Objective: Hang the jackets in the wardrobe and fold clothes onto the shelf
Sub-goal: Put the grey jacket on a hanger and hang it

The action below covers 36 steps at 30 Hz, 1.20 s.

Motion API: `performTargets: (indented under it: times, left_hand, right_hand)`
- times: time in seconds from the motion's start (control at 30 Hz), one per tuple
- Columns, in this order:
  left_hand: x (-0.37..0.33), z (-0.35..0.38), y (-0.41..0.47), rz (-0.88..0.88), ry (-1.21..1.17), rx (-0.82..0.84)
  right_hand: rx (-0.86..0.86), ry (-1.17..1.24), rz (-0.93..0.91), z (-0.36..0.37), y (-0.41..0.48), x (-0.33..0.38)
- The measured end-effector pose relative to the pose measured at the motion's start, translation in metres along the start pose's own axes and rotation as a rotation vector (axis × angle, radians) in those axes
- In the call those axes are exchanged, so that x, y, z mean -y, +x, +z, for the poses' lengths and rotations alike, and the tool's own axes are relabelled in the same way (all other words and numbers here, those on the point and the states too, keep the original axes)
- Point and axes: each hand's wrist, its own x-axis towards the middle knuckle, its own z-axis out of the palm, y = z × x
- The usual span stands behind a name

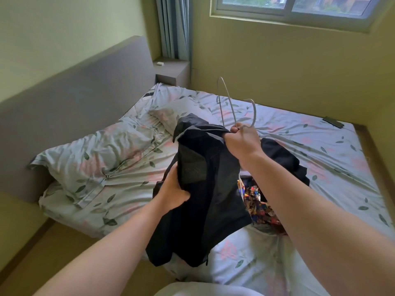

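A black jacket [205, 189] hangs in the air over the bed, mesh lining showing. My left hand [174, 190] grips its left side near the lining. My right hand [241, 142] holds the jacket's upper edge together with a grey wire hanger [226, 103], whose hook and one arm stick up above my fist. Behind the jacket on the bed lie another dark garment [284, 159] and a bright patterned piece of clothing [260, 206].
The bed [320, 129] has a floral sheet, with two pillows [94, 152] at the left by the grey headboard. A dark phone [333, 122] lies near the far right edge. A small ledge [171, 67] sits in the corner under the curtain and window.
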Motion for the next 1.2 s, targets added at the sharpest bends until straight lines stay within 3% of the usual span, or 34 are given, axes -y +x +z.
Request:
performTargets:
  times: [0.1, 0.23, 0.37, 0.43, 0.5, 0.57, 0.77, 1.03, 1.2]
  left_hand:
    - [-0.014, -0.004, 0.009, -0.017, -0.083, -0.103]
    - [-0.044, -0.027, 0.016, -0.292, -0.315, -0.147]
    - [-0.064, -0.058, 0.025, -0.206, -0.224, -0.269]
    - [-0.071, -0.073, 0.025, -0.133, -0.351, -0.139]
    - [-0.078, -0.088, 0.02, -0.132, -0.324, 0.117]
    - [-0.081, -0.1, 0.018, -0.172, -0.258, 0.221]
    - [-0.046, -0.109, 0.058, -0.368, -0.075, -0.18]
    - [0.042, -0.108, 0.105, -0.417, -0.402, -0.228]
    - [0.016, -0.108, 0.088, -0.367, -0.425, -0.315]
  right_hand:
    - [0.008, -0.012, -0.018, -0.001, 0.0, -0.002]
    - [-0.05, -0.039, -0.011, -0.009, 0.001, -0.015]
    - [-0.073, -0.164, -0.009, -0.014, 0.008, -0.035]
    - [-0.042, -0.253, -0.023, -0.016, 0.012, -0.045]
    - [-0.003, -0.356, -0.035, -0.016, 0.014, -0.055]
    - [0.042, -0.437, -0.022, -0.013, 0.013, -0.063]
    - [0.188, -0.568, -0.019, 0.007, -0.001, -0.072]
    - [0.325, -0.568, -0.113, 0.042, -0.034, -0.052]
    - [0.42, -0.662, -0.068, 0.058, -0.043, -0.056]
